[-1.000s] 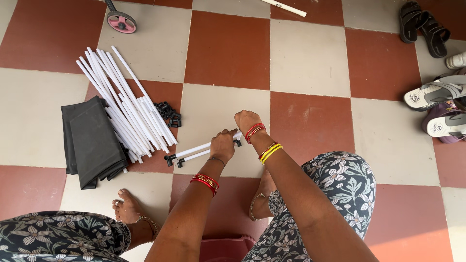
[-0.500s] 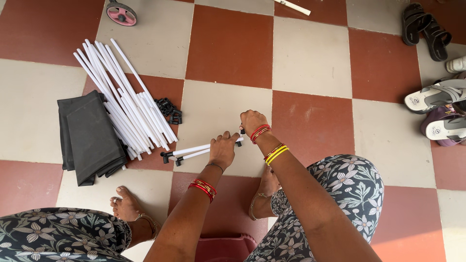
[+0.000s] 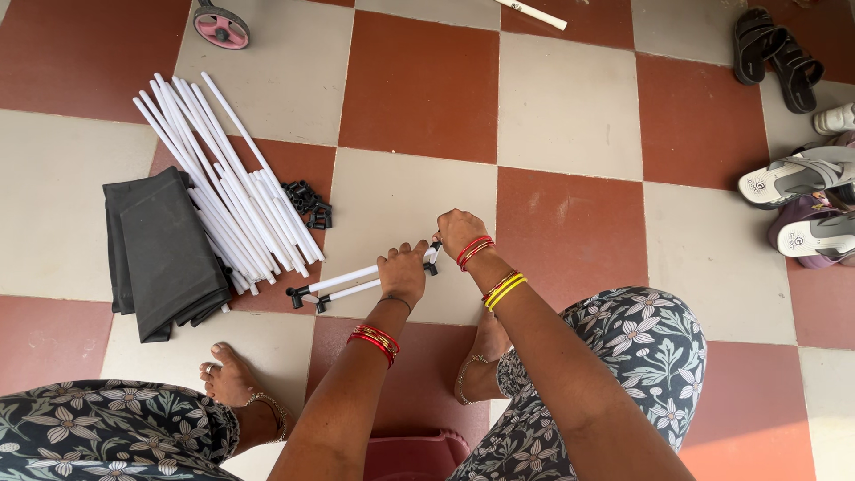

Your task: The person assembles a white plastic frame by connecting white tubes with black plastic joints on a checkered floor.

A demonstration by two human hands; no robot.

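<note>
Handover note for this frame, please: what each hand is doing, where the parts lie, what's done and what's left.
Left hand: gripping two white tubes with black end connectors.
Right hand: at the tubes' other end, on a black connector.
Tube pile lies on the floor to the left, beside loose connectors and folded grey fabric.
Done: two tubes fitted with connectors.
Left: the pile looks unassembled; fabric untouched.

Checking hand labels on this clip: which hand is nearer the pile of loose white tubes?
Left. The left hand grips the two joined tubes just right of the pile of loose white tubes; the right hand is farther right, at their connector end.
</note>
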